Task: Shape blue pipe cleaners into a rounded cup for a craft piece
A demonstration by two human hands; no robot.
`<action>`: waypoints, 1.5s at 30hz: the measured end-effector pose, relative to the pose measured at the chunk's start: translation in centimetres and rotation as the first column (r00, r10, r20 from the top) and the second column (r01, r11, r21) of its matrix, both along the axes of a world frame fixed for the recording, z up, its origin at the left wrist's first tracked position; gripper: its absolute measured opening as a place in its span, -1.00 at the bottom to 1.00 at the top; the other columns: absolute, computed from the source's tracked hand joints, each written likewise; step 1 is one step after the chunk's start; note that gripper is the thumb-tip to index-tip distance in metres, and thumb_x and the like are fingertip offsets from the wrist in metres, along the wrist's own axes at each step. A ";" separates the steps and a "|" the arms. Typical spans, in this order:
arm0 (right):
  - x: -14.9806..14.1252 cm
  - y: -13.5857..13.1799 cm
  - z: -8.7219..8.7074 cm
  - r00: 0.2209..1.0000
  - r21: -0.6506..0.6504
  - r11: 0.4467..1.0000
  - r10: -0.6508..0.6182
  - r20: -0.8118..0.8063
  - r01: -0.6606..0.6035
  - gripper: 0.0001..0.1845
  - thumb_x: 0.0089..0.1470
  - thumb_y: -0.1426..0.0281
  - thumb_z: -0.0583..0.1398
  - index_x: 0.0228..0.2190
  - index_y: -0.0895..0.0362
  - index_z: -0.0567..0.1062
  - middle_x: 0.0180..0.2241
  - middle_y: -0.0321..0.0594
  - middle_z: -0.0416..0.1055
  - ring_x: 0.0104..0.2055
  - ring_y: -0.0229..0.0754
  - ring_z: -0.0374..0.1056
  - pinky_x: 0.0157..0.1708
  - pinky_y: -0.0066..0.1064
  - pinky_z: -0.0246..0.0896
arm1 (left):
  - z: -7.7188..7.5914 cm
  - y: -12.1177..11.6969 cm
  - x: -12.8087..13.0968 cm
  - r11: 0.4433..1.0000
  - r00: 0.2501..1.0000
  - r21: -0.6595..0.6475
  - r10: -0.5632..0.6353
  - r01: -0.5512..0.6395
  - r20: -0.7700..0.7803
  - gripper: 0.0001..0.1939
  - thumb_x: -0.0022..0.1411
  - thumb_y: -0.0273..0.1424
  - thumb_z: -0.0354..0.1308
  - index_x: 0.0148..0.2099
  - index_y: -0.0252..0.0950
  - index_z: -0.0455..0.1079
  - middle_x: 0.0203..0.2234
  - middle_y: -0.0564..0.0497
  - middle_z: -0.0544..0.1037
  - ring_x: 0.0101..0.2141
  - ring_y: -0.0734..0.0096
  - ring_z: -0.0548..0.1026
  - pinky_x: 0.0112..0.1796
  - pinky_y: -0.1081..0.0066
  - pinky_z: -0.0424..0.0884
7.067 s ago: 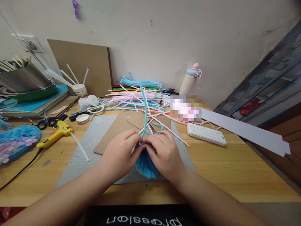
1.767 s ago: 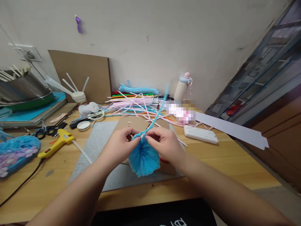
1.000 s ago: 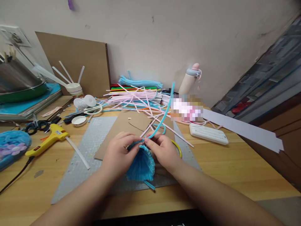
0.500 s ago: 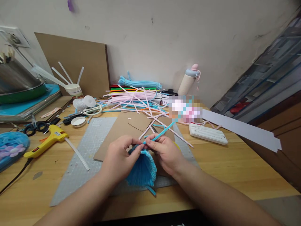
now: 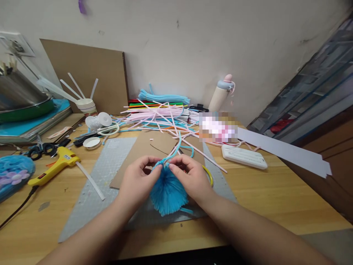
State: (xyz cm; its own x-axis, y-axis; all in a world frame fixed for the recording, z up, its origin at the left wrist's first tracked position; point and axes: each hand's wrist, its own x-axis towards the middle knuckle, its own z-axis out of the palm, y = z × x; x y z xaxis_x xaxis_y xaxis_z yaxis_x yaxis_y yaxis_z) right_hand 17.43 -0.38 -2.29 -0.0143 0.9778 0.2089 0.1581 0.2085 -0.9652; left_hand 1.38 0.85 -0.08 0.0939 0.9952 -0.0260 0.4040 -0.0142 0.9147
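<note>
Between my hands is a blue pipe-cleaner piece (image 5: 168, 193), a pleated, fan-like shape made of many blue stems side by side. My left hand (image 5: 139, 178) pinches its upper left rim between thumb and forefinger. At the upper right rim, my right hand (image 5: 190, 176) pinches it the same way. A loose blue pipe cleaner (image 5: 179, 141) rises from the rim and curves up between the hands. Another short blue end sticks out at the lower right. Yellow-handled pliers or scissors (image 5: 209, 175) lie partly hidden behind my right hand.
Under the work lie a cardboard sheet (image 5: 127, 165) and a grey cutting mat (image 5: 82, 206). To the left are a yellow glue gun (image 5: 55, 167) and black scissors (image 5: 41, 147). A pile of pipe cleaners (image 5: 160, 110) lies behind; a white power bank (image 5: 244, 157) sits right.
The blue piece has turned so its pleated inside faces me more. My right hand has let go of the loose pipe cleaner, which now bends upward, and grips the rim.
</note>
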 end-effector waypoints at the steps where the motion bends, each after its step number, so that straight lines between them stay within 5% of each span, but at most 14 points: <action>1: 0.0 0.0 0.0 1.000 -0.002 1.000 0.012 -0.011 -0.012 -0.91 0.05 0.37 0.19 -0.37 0.10 0.51 -0.38 -0.28 0.49 -0.35 -0.25 0.37 -0.34 -0.41 0.25 | 0.0 0.0 0.0 1.000 1.000 -0.017 -0.008 0.008 0.010 -0.63 0.10 -0.15 0.17 -0.15 -0.32 0.48 -0.36 -0.05 0.60 -0.43 0.32 0.50 -0.45 0.42 0.36; 11: -0.2 0.0 0.3 0.997 -0.069 0.994 -0.081 -0.010 0.080 -0.88 -0.01 0.31 0.24 -0.44 0.10 0.48 -0.44 -0.28 0.45 -0.35 -0.21 0.34 -0.30 -0.35 0.20 | -0.6 -0.3 0.5 0.996 0.988 0.054 -0.074 0.067 0.134 -0.74 0.09 -0.23 0.21 -0.25 -0.31 0.48 -0.36 -0.03 0.58 -0.44 0.37 0.50 -0.41 0.42 0.38; 14: -0.5 0.0 0.1 0.981 -0.181 0.983 -0.045 -0.190 0.010 -0.82 -0.05 0.26 0.27 -0.41 0.11 0.48 -0.41 -0.27 0.46 -0.33 -0.21 0.34 -0.27 -0.33 0.20 | -0.6 -0.3 0.6 0.987 0.988 0.141 -0.093 0.075 0.120 -0.81 0.12 -0.28 0.18 -0.27 -0.29 0.49 -0.31 -0.02 0.56 -0.36 0.36 0.51 -0.35 0.42 0.39; 18: -0.7 0.0 0.2 0.860 -0.311 0.937 -0.022 -0.510 -0.161 -0.72 -0.17 0.27 0.36 -0.38 0.11 0.48 -0.38 -0.30 0.47 -0.29 -0.22 0.36 -0.19 -0.34 0.21 | -0.7 -0.3 0.5 0.969 0.990 0.224 -0.122 0.102 0.078 -0.86 0.15 -0.34 0.15 -0.26 -0.26 0.48 -0.30 0.00 0.55 -0.30 0.37 0.49 -0.32 0.42 0.37; 26: -0.6 -0.1 0.6 0.805 -0.374 0.902 -0.051 -0.591 -0.217 -0.66 -0.30 0.26 0.42 -0.49 0.12 0.44 -0.50 -0.35 0.42 -0.38 -0.23 0.32 -0.29 -0.36 0.19 | -0.5 -0.8 0.2 0.927 0.984 0.355 -0.068 0.124 -0.166 -0.89 0.18 -0.37 0.12 -0.28 -0.25 0.45 -0.41 0.04 0.56 -0.42 0.41 0.44 -0.39 0.41 0.34; 31: -0.5 -0.1 0.3 0.903 -0.294 0.948 -0.018 -0.429 -0.120 -0.73 -0.15 0.21 0.34 -0.44 0.11 0.47 -0.43 -0.29 0.45 -0.31 -0.17 0.35 -0.21 -0.31 0.21 | -0.2 -1.0 0.3 0.876 0.962 0.451 -0.053 0.173 -0.266 -0.93 0.18 -0.44 0.10 -0.30 -0.24 0.41 -0.44 0.07 0.52 -0.43 0.45 0.42 -0.40 0.44 0.32; 36: -0.5 -0.6 0.2 0.993 0.042 0.994 -0.097 -0.062 0.099 -0.87 0.03 0.29 0.23 -0.43 0.09 0.49 -0.34 -0.21 0.46 -0.20 -0.14 0.36 -0.12 -0.28 0.20 | -0.1 -1.6 0.3 0.788 0.906 0.551 -0.022 0.275 -0.422 -0.89 0.23 -0.44 0.06 -0.32 -0.25 0.39 -0.47 0.05 0.50 -0.41 0.41 0.44 -0.39 0.43 0.31; 40: -0.6 -1.3 0.6 0.981 0.242 0.966 -0.130 0.141 0.093 -0.89 0.12 0.36 0.18 -0.42 0.07 0.47 -0.34 -0.23 0.44 -0.20 -0.16 0.33 -0.15 -0.29 0.18 | 0.0 -2.4 0.6 0.756 0.860 0.591 0.075 0.280 -0.504 -0.83 0.24 -0.42 0.04 -0.38 -0.27 0.42 -0.54 0.03 0.49 -0.47 0.39 0.45 -0.44 0.41 0.28; 42: -0.7 -1.5 0.7 0.972 0.281 0.957 -0.132 0.194 0.074 -0.88 0.16 0.38 0.15 -0.41 0.07 0.46 -0.32 -0.23 0.42 -0.20 -0.16 0.32 -0.15 -0.29 0.16 | 0.2 -2.7 0.8 0.777 0.871 0.577 0.076 0.253 -0.485 -0.81 0.24 -0.41 0.04 -0.39 -0.27 0.44 -0.56 0.04 0.50 -0.51 0.41 0.44 -0.47 0.42 0.27; 45: -0.6 -1.4 0.6 0.962 0.322 0.944 -0.152 0.226 0.074 -0.87 0.19 0.37 0.12 -0.39 0.07 0.44 -0.32 -0.23 0.41 -0.20 -0.16 0.31 -0.17 -0.29 0.14 | 0.6 -2.7 0.9 0.898 0.940 0.410 -0.009 0.158 -0.342 -0.81 0.21 -0.33 0.09 -0.38 -0.25 0.48 -0.56 0.05 0.53 -0.54 0.43 0.44 -0.50 0.45 0.27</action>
State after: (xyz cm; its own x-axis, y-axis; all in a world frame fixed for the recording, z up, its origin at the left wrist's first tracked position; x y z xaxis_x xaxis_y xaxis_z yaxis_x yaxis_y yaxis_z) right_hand 16.79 -1.79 -1.74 0.0041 0.8641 0.5033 0.4204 0.4552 -0.7849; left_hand 2.25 -1.85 0.53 0.2378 0.9045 0.3539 0.6551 -0.4184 0.6291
